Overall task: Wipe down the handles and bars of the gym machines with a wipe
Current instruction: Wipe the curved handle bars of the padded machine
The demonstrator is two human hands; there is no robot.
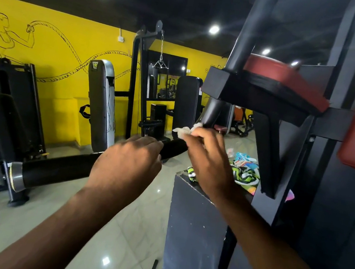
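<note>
Right hand (205, 159) is pinching a crumpled white wipe (183, 132), pressing it against the lower end of the black upright bar (214, 114) at twelve o'clock. Left hand (128, 164), at nine o'clock, is lying over the padded roller bar (56, 169); I cannot tell whether it is gripping. Wiping looks mid-course, with the far machines (100, 104) at ten o'clock probably remaining.

Right hand (205, 159) pinching wipe (182, 131) against black bar (214, 113), left hand (128, 161) over roller (56, 170)
</note>
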